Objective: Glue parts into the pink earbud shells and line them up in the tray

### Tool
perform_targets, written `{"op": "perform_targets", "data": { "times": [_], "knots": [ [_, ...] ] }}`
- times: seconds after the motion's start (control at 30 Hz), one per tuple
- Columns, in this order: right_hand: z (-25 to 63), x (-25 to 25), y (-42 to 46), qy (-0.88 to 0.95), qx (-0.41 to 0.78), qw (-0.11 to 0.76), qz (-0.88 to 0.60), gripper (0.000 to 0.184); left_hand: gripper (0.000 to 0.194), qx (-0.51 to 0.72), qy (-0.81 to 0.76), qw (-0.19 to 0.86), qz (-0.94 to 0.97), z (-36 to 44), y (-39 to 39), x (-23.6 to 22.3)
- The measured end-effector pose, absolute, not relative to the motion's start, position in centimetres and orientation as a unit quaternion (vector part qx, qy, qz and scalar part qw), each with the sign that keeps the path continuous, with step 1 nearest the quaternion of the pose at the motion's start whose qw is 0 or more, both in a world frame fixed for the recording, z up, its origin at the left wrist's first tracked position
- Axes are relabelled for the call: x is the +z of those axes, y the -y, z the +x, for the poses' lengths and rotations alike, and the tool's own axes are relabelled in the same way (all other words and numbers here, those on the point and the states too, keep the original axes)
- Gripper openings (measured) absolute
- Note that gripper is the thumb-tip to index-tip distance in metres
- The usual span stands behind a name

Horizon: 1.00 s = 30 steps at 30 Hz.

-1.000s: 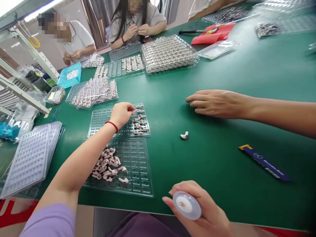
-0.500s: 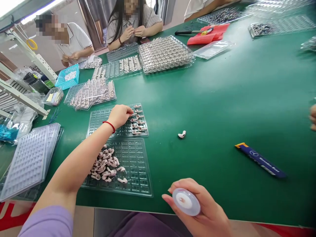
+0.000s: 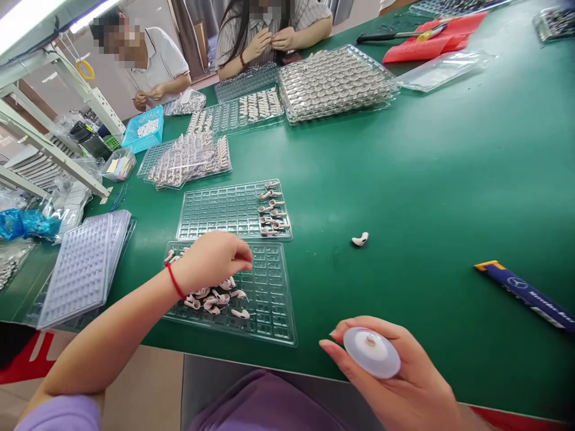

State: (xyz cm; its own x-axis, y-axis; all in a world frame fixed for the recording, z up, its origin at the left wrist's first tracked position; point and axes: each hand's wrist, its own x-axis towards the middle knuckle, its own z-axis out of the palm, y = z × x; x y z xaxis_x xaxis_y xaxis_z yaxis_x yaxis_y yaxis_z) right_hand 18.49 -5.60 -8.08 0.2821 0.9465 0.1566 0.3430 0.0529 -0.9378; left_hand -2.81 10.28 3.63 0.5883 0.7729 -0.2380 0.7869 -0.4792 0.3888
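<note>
My left hand (image 3: 211, 260), with a red string at the wrist, hovers curled over a heap of small pinkish earbud shells (image 3: 215, 298) lying on the near clear plastic tray (image 3: 269, 311). What its fingertips pinch is hidden. Behind it lies a second clear tray (image 3: 215, 212) with a short column of shells (image 3: 271, 209) set in its right cells. My right hand (image 3: 404, 383) at the table's near edge grips a small round translucent container (image 3: 372, 352). A single white shell (image 3: 360, 240) lies loose on the green table (image 3: 426, 179).
A stack of empty trays (image 3: 81, 266) sits at the left. Filled trays (image 3: 336, 84), a blue basket (image 3: 142, 129) and a red pouch (image 3: 431, 39) lie farther back, where two people work. A blue strip (image 3: 525, 293) lies at the right.
My left hand has drawn back from the far tray to the heap of shells on the near tray. Another person's hand that reached in from the right is gone. The view shifted left.
</note>
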Motion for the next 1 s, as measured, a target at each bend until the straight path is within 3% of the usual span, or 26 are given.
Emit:
{"op": "perform_targets", "data": {
  "times": [0.17, 0.3, 0.5, 0.63, 0.7, 1.0],
  "knots": [
    [18.9, -9.1, 5.3, 0.552, 0.279, 0.514, -0.594, 0.03, 0.014, -0.132, -0.444, 0.188, 0.866, -3.9, -7.3, 2.8],
    [19.0, -9.0, 5.0, 0.562, 0.284, 0.516, -0.58, 0.025, 0.004, -0.15, -0.444, 0.171, 0.867, -4.0, -6.7, 2.5],
    [18.6, -8.1, 4.4, 0.566, 0.27, 0.542, -0.559, 0.022, 0.002, 0.024, -0.474, 0.246, 0.845, -3.1, -10.2, 3.4],
    [18.5, -8.1, 4.2, 0.565, 0.263, 0.548, -0.557, 0.02, 0.015, 0.1, -0.524, 0.217, 0.818, -1.3, -15.7, 2.9],
    [18.5, -8.2, 4.3, 0.564, 0.271, 0.553, -0.551, 0.02, 0.022, 0.116, -0.549, 0.191, 0.805, -0.4, -18.5, 2.2],
    [18.7, -8.0, 4.4, 0.557, 0.298, 0.554, -0.542, 0.02, 0.016, 0.057, -0.583, 0.132, 0.8, 1.7, -24.4, 0.1]
  ]
}}
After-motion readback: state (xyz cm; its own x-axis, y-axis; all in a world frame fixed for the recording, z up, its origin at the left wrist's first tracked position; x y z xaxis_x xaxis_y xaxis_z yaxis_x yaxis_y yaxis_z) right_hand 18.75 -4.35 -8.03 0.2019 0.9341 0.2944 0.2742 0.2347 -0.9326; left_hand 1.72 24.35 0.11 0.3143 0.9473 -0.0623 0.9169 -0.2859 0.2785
